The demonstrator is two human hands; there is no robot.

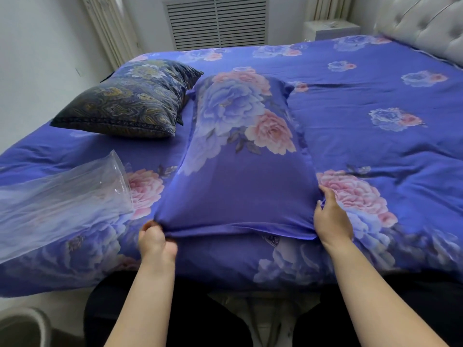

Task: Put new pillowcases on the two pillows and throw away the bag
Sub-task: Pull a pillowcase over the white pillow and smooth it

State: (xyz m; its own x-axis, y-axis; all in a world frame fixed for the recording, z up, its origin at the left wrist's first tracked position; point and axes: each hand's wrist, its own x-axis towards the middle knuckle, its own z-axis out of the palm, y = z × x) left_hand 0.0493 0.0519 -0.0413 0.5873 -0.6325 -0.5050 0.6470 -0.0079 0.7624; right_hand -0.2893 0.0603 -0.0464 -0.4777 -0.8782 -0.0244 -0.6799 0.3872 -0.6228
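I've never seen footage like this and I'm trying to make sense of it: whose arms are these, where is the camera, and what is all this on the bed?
There is no machine here. A person wears a wide-angle camera on the head, looking forward and down, so you see their own two bare arms reaching out. It is the only view.

In front of them is a bed with a purple flowered cover. On it lies a pillow in a matching floral pillowcase. The left hand pinches its near left corner, and the right hand holds its near right corner. Further left lies a second pillow in a dark paisley case, untouched. A clear plastic bag lies at the left, near the bed's edge.
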